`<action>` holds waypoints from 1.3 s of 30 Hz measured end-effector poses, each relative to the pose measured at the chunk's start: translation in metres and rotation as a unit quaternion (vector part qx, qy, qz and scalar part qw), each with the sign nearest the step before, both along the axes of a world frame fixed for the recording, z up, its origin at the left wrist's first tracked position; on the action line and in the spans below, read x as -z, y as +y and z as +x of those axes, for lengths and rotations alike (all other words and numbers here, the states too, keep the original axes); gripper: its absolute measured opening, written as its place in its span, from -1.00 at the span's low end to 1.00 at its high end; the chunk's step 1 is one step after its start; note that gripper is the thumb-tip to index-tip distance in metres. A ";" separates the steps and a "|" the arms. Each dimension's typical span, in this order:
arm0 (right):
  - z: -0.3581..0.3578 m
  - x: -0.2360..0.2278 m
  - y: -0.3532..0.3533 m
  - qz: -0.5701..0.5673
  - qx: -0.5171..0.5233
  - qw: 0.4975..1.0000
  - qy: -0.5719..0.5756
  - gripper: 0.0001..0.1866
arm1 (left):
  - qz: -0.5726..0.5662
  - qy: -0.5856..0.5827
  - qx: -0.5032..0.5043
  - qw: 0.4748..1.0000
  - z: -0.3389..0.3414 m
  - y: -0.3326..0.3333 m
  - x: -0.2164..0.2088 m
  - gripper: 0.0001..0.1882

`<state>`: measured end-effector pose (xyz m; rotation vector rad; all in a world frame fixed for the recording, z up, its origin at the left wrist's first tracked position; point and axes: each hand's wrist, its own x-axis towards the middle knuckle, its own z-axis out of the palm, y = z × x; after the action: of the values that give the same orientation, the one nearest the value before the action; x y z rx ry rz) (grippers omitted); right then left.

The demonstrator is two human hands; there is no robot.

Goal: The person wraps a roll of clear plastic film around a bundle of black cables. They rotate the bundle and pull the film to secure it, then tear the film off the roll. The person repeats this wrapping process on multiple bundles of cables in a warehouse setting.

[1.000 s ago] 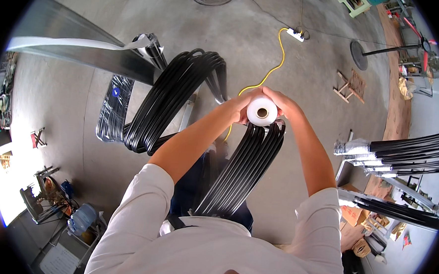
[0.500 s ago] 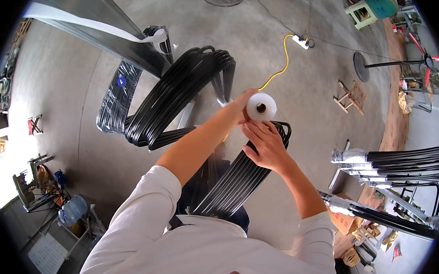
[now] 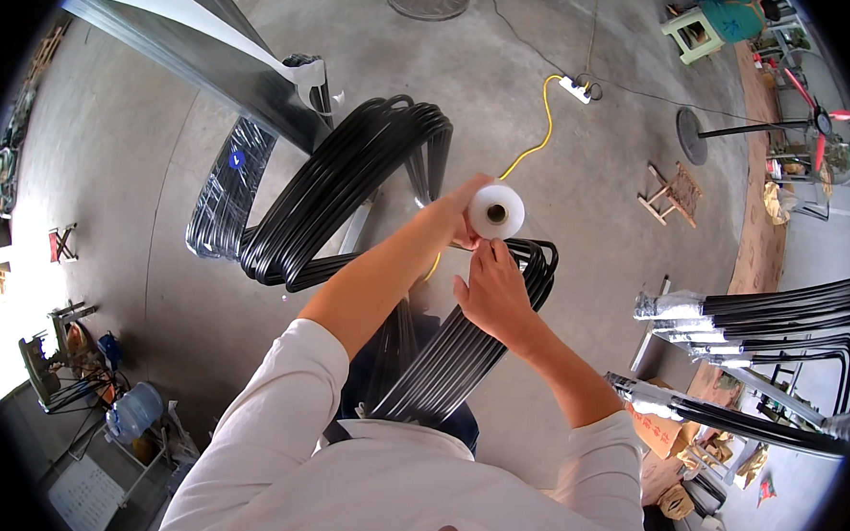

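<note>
hands: left (image 3: 461, 210) grips white roll (image 3: 497, 196), right (image 3: 496, 293) hold unclear | grey floor (image 3: 553, 397): yellow cable (image 3: 550, 126), stool (image 3: 683, 191), fan (image 3: 820, 121)

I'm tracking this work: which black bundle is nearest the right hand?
The bundle beneath the right hand; the looped bundle at left and racked bundles at right lie farther off.

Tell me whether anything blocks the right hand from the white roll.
Nothing visible does. The right hand is at the lower edge of the white roll, which the left hand holds. The black tubes run beneath the right hand.
</note>
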<state>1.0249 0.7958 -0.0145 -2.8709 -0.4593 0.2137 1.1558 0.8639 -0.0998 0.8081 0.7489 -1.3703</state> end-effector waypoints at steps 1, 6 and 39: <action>-0.001 0.001 0.001 -0.006 0.000 1.000 -0.016 -0.56 | 0.000 0.003 0.009 1.000 0.004 0.002 -0.001 -0.64; -0.002 0.002 0.000 -0.038 0.007 0.999 -0.025 -0.54 | 0.054 -0.097 0.059 0.992 0.013 0.009 -0.004 -0.56; -0.110 0.117 -0.014 0.831 0.386 0.234 0.327 -0.59 | -0.074 -0.156 0.139 0.975 -0.149 0.021 0.060 -0.49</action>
<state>0.9153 0.7819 -0.1311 -0.3524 0.6522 0.3351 1.0069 0.8851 -0.1603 1.0081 0.2922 -1.4810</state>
